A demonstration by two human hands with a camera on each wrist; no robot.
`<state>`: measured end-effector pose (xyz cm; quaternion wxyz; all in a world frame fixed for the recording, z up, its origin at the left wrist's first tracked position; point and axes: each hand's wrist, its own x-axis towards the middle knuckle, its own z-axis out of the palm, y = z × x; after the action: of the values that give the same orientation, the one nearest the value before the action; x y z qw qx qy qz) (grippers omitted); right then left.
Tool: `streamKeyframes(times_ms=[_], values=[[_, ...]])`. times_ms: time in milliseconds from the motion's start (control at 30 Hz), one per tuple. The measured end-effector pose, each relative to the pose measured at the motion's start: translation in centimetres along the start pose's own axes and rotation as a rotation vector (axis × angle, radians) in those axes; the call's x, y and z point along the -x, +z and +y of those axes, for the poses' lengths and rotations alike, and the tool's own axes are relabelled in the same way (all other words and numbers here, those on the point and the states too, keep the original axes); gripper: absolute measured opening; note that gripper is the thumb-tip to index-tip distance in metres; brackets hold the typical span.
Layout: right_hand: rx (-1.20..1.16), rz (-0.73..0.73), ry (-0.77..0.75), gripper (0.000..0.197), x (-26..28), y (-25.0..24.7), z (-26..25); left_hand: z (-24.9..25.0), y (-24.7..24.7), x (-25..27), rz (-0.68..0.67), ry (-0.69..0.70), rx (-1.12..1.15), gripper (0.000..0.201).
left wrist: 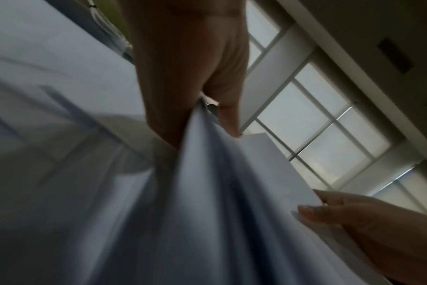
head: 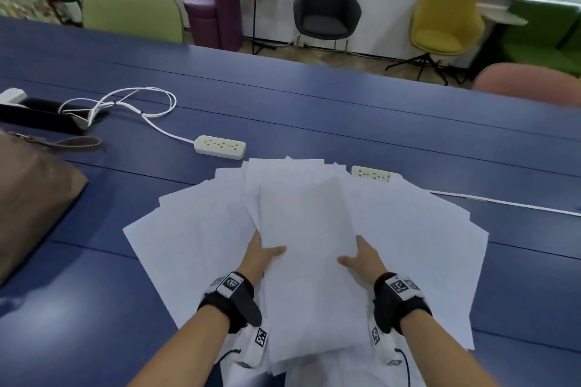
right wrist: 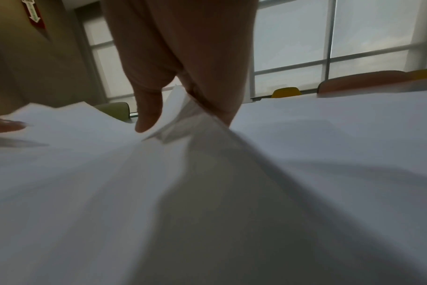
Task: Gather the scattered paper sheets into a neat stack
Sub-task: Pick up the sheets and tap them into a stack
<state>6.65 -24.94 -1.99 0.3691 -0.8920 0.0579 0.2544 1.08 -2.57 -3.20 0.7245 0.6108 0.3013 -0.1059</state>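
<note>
A stack of white paper sheets [head: 306,248] is lifted a little above a fan of loose white sheets [head: 195,229] spread on the blue table [head: 345,116]. My left hand [head: 262,256] grips the stack's left edge, thumb on top and fingers under it. My right hand [head: 361,258] grips the right edge the same way. In the left wrist view the left hand [left wrist: 207,108] pinches the sheets' edge [left wrist: 207,173], and the right hand's fingertips [left wrist: 312,212] show across the stack. In the right wrist view the right hand [right wrist: 181,108] pinches crumpled sheet edges [right wrist: 183,119].
Two white power strips [head: 220,145] [head: 372,173] lie just beyond the fanned sheets, with a white cable [head: 135,104] looping left. A brown bag [head: 28,198] sits at the left edge. Chairs [head: 327,6] stand behind the table's far edge.
</note>
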Motion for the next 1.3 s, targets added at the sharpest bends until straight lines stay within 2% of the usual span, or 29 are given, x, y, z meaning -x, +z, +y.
streamKeyframes(times_ms=[100,200,300,367,467,533,600,667,733,800,867,933,1000,1033,1133,1233,1300], values=[[-0.072,-0.009,0.002,0.064,-0.5,0.6,0.7,-0.2,0.4,-0.1,-0.062,0.004,-0.024,0.049],[-0.174,0.073,-0.005,0.059,-0.6,1.0,1.0,0.3,0.5,0.7,-0.073,0.103,-0.075,0.035],[-0.309,0.230,-0.030,0.087,-0.4,-0.2,1.1,2.3,-0.3,2.3,-0.149,0.186,-0.069,0.026],[-0.402,0.240,-0.047,0.109,-0.3,-1.9,0.7,4.0,-1.7,3.0,-0.206,0.246,-0.052,0.035],[-0.728,0.063,-0.149,0.095,-0.2,-4.2,-0.2,7.0,-3.6,4.3,-0.227,0.315,-0.078,0.054],[-0.782,-0.037,-0.276,0.088,1.0,-5.4,-2.1,8.9,-4.3,5.2,-0.229,0.359,-0.069,0.067],[-0.765,0.037,-0.365,0.059,1.4,-6.3,-3.4,10.5,-4.6,6.0,-0.232,0.423,-0.051,0.072],[-0.851,0.175,-0.368,0.034,1.5,-7.2,-3.8,12.0,-4.6,7.5,-0.230,0.494,-0.038,0.076],[-0.935,0.223,-0.333,0.035,0.7,-7.5,-2.9,13.6,-4.7,9.2,-0.278,0.582,-0.016,0.066],[-0.995,0.159,-0.295,0.026,1.8,-7.4,-3.2,14.7,-4.3,11.1,-0.361,0.655,-0.045,0.046],[-0.971,0.061,-0.296,0.029,3.5,-6.7,-4.0,15.0,-3.9,11.9,-0.396,0.681,-0.048,0.044],[-0.981,-0.021,-0.277,0.032,5.3,-5.6,-4.4,14.1,-3.9,10.9,-0.379,0.611,-0.010,0.050],[-1.075,-0.078,-0.248,0.020,5.4,-4.7,-3.2,12.4,-4.4,9.2,-0.326,0.493,0.038,0.055],[-1.095,-0.058,-0.203,0.019,5.2,-4.4,-2.5,11.2,-4.7,8.2,-0.296,0.435,0.051,0.057],[-1.080,-0.088,-0.060,0.036,5.5,-3.5,-0.9,6.3,-5.7,5.8,-0.199,0.248,0.052,0.044],[-0.867,-0.148,0.059,0.043,6.3,-1.9,0.2,0.2,-6.1,4.5,-0.176,0.019,0.038,0.036],[-0.603,-0.158,0.055,0.069,6.0,-0.4,1.4,-2.9,-6.0,4.2,-0.170,-0.089,0.031,0.038]])
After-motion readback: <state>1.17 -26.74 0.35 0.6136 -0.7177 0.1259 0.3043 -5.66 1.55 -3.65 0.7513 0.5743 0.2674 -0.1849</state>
